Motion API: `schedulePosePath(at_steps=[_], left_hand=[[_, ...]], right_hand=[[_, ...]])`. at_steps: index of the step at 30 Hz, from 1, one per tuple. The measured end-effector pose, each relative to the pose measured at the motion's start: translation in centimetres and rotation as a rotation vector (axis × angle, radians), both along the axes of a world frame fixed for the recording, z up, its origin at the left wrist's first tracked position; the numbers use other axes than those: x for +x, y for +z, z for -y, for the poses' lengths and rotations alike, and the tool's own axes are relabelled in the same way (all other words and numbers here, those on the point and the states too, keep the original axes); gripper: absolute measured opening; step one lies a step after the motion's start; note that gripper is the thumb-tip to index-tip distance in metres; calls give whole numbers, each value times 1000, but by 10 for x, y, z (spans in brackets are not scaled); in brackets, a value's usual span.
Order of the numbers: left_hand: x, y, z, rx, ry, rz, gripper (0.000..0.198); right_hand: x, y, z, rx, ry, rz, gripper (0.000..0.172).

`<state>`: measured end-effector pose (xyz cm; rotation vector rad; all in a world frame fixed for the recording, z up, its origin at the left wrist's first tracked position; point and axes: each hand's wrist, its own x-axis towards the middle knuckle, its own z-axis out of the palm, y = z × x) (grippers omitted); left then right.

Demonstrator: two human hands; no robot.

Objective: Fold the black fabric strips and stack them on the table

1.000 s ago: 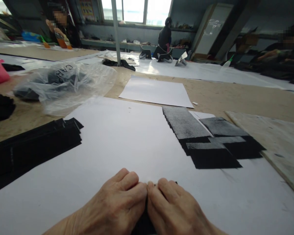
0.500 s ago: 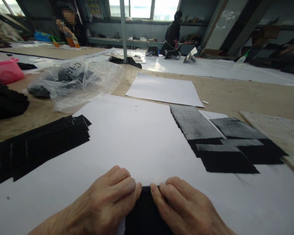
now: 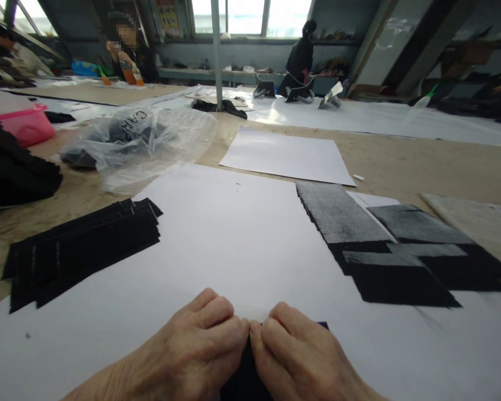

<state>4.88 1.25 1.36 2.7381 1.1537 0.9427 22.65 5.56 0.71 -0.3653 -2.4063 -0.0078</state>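
Observation:
My left hand (image 3: 200,342) and my right hand (image 3: 303,348) pinch the far edge of a black fabric piece (image 3: 247,381), thumbs side by side at the bottom middle. Most of the piece lies beneath my hands, and one dark corner shows past my right knuckles. Under it spreads a large white sheet (image 3: 229,234). To the left, a stack of black fabric pieces (image 3: 92,239) lies fanned out. On the right are more black pieces (image 3: 404,284), some with a greyish coated face (image 3: 342,214), overlapping one another.
A clear plastic bag (image 3: 137,139) with dark contents, a pink basin (image 3: 29,123) and a dark fabric pile (image 3: 16,161) stand at the left. Beyond lie a smaller white sheet (image 3: 288,155) and a thin post (image 3: 217,55). A board (image 3: 476,217) lies right. Other people work farther back.
My hands have come together along the black piece's edge, closing the gap between the thumbs. A corner now shows beyond my right hand. The whole view has shifted slightly.

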Motion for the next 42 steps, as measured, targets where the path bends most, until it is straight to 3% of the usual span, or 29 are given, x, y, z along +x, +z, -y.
schedulePosePath(at_steps=[4, 8, 15, 19, 24, 30, 35, 38, 42], left_hand=[[-8, -2, 1, -17, -21, 110, 24], [-12, -3, 0, -12, -31, 172, 23], [-15, 2, 15, 17, 40, 27, 20], [-12, -2, 20, 114, 35, 32, 21], [-14, 6, 22, -2, 50, -50, 28], [-15, 18, 22, -60, 25, -129, 31], [-14, 7, 20, -27, 26, -107, 26], [-16, 1, 20, 76, 16, -43, 26], [-19, 8, 25, -85, 17, -156, 23]], right_hand=[[5, -5, -2, -83, 45, 14, 24], [7, -7, -5, -207, 98, 56, 22], [6, -7, -9, -232, 80, 67, 28], [5, -7, -11, -149, 77, 115, 27], [3, -6, -10, -11, 67, 205, 26], [-1, -4, -8, -163, 85, 207, 25], [-1, 0, -8, -323, 94, 101, 25], [6, 2, -9, -467, 41, 70, 24], [13, 1, -9, -446, -92, 57, 15]])
